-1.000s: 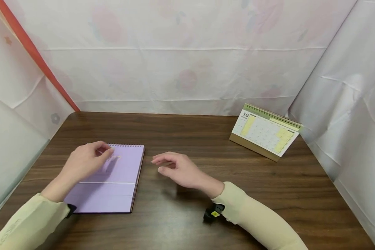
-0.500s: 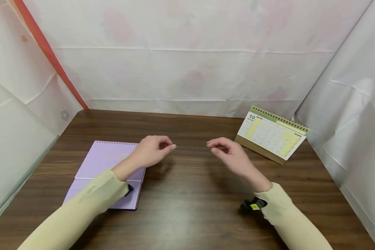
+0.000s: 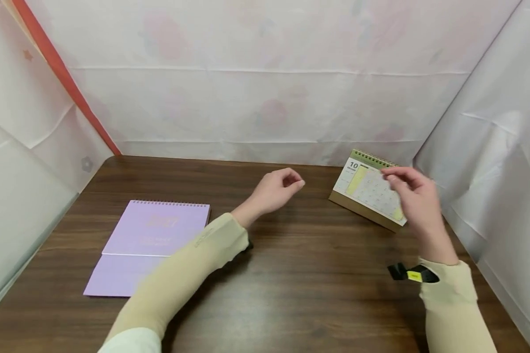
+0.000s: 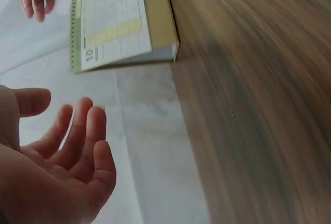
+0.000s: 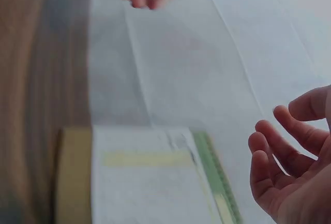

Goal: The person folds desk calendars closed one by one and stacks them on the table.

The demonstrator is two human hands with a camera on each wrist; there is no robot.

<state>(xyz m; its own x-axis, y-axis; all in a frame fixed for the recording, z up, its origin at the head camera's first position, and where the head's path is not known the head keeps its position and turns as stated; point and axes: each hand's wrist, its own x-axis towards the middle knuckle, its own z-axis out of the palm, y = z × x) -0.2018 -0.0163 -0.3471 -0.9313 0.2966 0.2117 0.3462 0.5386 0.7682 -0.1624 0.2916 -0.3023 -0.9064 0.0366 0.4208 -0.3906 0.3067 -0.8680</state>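
A desk calendar [image 3: 371, 189] with a green spiral-bound top edge and a page marked 10 stands at the back right of the table. My right hand [image 3: 417, 201] hovers in front of its right part and hides it in the head view; the fingers are loosely bent and hold nothing. To the calendar's left, my left hand [image 3: 276, 189] is in the air with relaxed, slightly curled fingers [image 4: 95, 123], also holding nothing. At the left of the table a purple spiral-bound calendar [image 3: 154, 228] lies flat, its lower right part covered by my left sleeve.
The dark wooden table [image 3: 300, 294] ends at a pale patterned curtain [image 3: 229, 108] behind it. More white cloth [image 3: 508, 147] hangs along the right side. A black wrist strap [image 3: 417, 273] sits on the right forearm.
My left hand has left the purple calendar and swung right across the table. My right hand has also moved right, from mid-table to the standing desk calendar.
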